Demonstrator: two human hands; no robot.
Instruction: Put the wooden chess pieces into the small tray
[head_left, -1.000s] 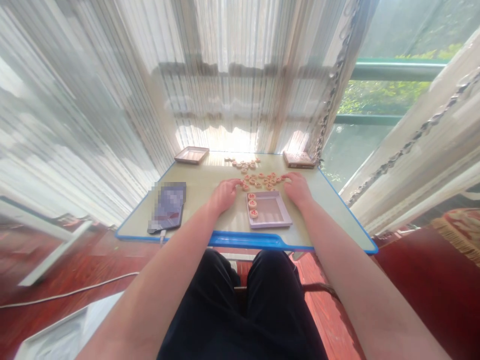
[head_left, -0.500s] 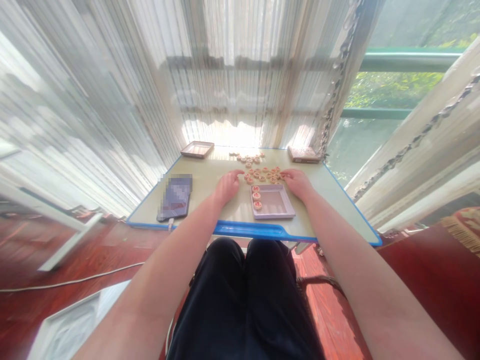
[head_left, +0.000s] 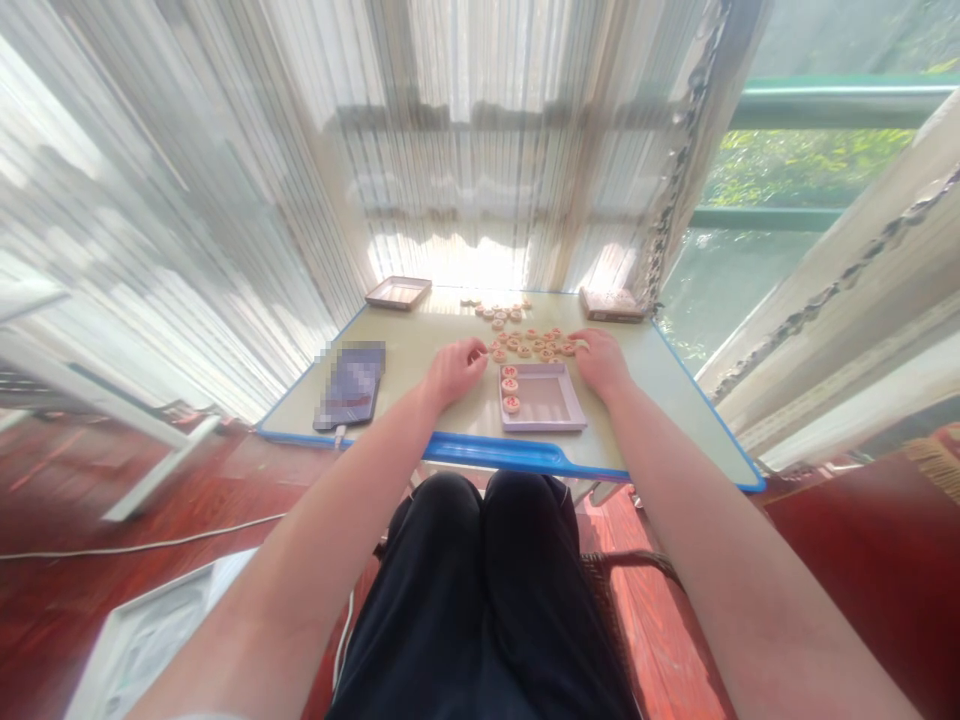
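Observation:
My left hand (head_left: pixel 459 368) rests on the table just left of the loose red-marked xiangqi pieces (head_left: pixel 525 349). Its fingers are curled in, and whatever lies inside them, if anything, is hidden. At the pile's right end, my right hand (head_left: pixel 602 362) has its fingers stretched out and apart, the tips at or beside one round piece (head_left: pixel 568 348). Close to me lies a shallow pale box tray (head_left: pixel 543 427). Down its left wall runs a column of three pieces (head_left: pixel 510 386), red characters facing up.
More pieces (head_left: pixel 499 314) form a second cluster farther back. A second shallow tray (head_left: pixel 398 293) lies at the back left, a flat box (head_left: pixel 612 304) at the back right. A phone (head_left: pixel 352 385) with a cable sits on the left. The table has a blue edge (head_left: pixel 495 453).
My left hand's fingers have gone from stretched out to curled in. My right hand's fingertips have shifted slightly at the pile's right end. The whole view has tilted a little.

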